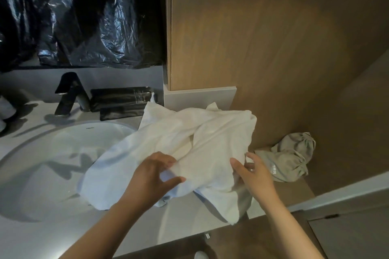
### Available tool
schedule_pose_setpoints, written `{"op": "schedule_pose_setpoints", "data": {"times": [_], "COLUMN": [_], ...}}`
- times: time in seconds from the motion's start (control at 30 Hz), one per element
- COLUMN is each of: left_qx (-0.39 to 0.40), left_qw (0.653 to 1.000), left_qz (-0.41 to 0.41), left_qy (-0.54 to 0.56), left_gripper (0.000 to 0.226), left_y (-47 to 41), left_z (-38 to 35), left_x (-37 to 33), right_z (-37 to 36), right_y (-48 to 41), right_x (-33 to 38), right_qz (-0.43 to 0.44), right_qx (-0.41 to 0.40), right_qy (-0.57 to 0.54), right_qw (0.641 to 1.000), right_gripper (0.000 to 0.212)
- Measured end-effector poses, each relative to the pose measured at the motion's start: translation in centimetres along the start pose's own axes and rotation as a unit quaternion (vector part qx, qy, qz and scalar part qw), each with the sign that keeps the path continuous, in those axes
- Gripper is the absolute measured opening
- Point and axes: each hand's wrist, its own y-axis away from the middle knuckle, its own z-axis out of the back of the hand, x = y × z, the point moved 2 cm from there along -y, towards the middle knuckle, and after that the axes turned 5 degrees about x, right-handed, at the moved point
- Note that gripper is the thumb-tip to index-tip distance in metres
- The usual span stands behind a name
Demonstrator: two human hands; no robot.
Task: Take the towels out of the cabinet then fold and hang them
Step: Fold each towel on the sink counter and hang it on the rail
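- The white towel (212,139) is out in the open, held up in both hands above the right end of the table (42,237), just to the right of the sink (52,153).
- It is crumpled and unfolded. One wide flap spreads left, over the rim of the sink, and looks pale blue in the shade there. Another flap hangs down past the table's front edge.
- The left hand (153,172) grips the towel near its lower middle: the fingers (164,159) are curled over a fold on top and the thumb is stretched out under it, so cloth is pinched between them.
- The right hand (255,173) holds the towel's right edge — the thumb lies on the near face, and the other fingers reach round behind the cloth.
- Both forearms come up from the bottom of the view, bare.
- A grey cloth bag (291,156) with a gathered mouth lies on a low ledge (292,192) just to the right of the right hand, apart from the towel.
- A tall wooden panel (273,38) rises behind the towel and the bag.
- A black faucet (69,94) stands behind the sink, and flat black packets (122,99) lie beside it against the wall.
- Crinkled black plastic sheeting (84,14) hangs above the faucet, across the upper left.
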Motion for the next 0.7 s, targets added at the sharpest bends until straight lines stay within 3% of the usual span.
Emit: {"op": "schedule_pose_setpoints", "data": {"times": [0.13,0.23,0.3,0.4,0.7], "left_qx": [0.036,0.067,0.071,0.027,-0.156], "left_qw": [0.997,0.993,0.993,0.994,0.982], "left_qz": [0.055,0.082,0.095,0.084,-0.007], "left_qy": [-0.037,-0.044,0.01,0.066,0.102], "left_gripper": [0.059,0.038,0.026,0.024,0.021], "left_y": [0.5,-0.4,-0.5,-0.8,-6.1], "left_z": [-1.4,-1.4,-0.6,1.4,10.7], "left_x": [0.1,-0.3,-0.5,-0.4,-5.4], "right_z": [-0.5,-0.9,-0.6,0.4,3.2], "right_y": [0.0,0.1,0.2,0.3,-0.6], "right_x": [0.7,1.9,3.3,6.4,17.4], "right_qz": [-0.031,-0.024,0.002,0.071,0.219], "right_qx": [-0.002,0.001,0.001,0.001,-0.026], "right_qy": [-0.082,-0.118,-0.152,-0.175,-0.211], "right_qw": [0.996,0.993,0.988,0.982,0.952], "right_gripper": [0.078,0.071,0.063,0.047,0.04]}}
